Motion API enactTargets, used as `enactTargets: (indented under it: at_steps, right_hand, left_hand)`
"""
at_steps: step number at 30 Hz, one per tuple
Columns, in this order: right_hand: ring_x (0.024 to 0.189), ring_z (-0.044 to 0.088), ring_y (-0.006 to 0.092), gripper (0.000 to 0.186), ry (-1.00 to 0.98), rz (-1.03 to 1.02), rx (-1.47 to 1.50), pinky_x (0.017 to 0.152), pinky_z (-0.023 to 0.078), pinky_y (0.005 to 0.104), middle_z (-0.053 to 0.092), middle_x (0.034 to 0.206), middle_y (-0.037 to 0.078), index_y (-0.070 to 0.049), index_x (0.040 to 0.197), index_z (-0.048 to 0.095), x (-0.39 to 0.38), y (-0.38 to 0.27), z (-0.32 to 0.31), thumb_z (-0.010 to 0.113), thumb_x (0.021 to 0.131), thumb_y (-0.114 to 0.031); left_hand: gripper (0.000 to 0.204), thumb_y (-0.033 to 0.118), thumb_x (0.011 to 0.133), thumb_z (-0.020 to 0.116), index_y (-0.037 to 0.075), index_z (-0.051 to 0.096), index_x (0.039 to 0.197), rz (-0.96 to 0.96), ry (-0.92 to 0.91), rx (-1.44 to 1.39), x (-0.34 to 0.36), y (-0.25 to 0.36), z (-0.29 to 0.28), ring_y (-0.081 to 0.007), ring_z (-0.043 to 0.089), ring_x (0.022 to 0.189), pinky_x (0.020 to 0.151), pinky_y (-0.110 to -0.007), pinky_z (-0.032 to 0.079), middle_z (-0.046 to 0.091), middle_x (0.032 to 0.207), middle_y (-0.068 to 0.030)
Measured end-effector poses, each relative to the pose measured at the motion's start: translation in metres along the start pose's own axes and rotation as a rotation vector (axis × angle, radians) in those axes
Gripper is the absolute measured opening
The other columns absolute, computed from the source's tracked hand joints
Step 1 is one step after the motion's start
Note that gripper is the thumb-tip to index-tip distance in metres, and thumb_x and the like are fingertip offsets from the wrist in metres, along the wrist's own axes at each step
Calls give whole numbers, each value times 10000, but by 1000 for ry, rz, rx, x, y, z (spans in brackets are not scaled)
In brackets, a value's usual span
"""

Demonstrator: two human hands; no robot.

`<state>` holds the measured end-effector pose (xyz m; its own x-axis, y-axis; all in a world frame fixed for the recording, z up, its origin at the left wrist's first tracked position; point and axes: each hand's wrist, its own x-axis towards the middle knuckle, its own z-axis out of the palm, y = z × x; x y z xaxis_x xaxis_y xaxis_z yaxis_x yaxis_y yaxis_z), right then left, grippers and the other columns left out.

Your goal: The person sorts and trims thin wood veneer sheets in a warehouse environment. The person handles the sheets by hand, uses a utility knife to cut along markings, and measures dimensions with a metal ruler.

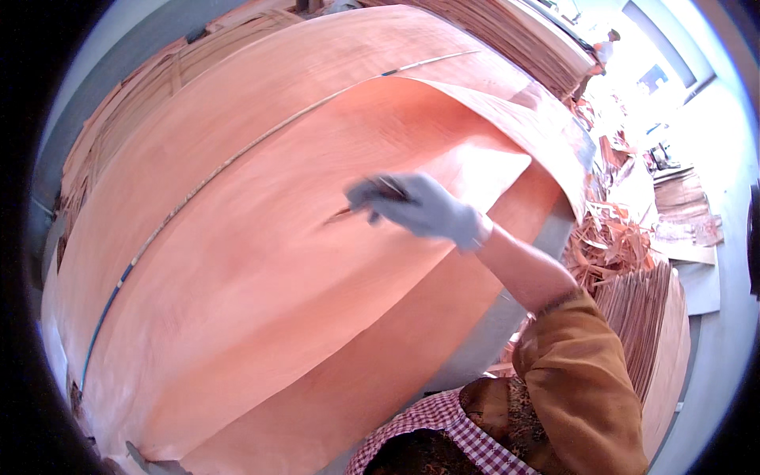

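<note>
Presently, only one of the person's hands is in view: the right hand (419,207), in a grey glove, sits just right of the frame's centre, its forearm running in from the lower right out of a brown sleeve (582,380). The gloved fingers are curled shut around a thin, dark, stick-like tool (348,210), whose tip projects to the left and touches the surface of the top veneer sheet (261,301); the kind of tool cannot be determined. The left hand does not appear anywhere in the picture. The top veneer sheet, thin and pale reddish-orange, fills the centre and lower left of the frame and lies on a pile of like sheets; its right edge curls upward near the upper centre, showing the sheet beneath (507,237). A thin light-coloured line (206,184), blue at its lower end, runs diagonally from the left edge up toward the upper centre, across the sheets. Grey edging of the supporting bench (514,309) shows to the right of the pile, below the forearm. Further stacked veneer (649,332) stands on edge at the right, beside the sleeve, and more stacks (507,32) occupy the top of the frame. Loose veneer scraps (609,245) lie in a heap at the right, between the bench and the bright floor. A red-and-white checked cloth (443,431) is at the bottom centre.
</note>
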<state>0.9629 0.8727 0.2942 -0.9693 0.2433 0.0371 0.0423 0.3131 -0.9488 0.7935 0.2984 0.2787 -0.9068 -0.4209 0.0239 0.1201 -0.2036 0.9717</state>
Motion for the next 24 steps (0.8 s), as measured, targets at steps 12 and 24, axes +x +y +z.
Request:
enactTargets:
  at_steps: [12,24]
  right_hand:
    - [809,624,176,293,858,421,678,456,372,214,586,1097,38,-83,1137,549,-244,95,-85,528,850,-136]
    - [621,572,209,278,1184,149,793,510,473,292,542,788,47,-64,1061,571,-252,232,-217,485,799,-33]
  left_hand:
    - [242,228,860,543,-4,610,885,912,-70,680,60,-23,-86,-253,592,721,665,-363,485,611,777,-129]
    - [232,212,848,540,-3,613,895,15,-157,191,-98,-63,-25,-247,590,753,677,-373,485,620,822,-123]
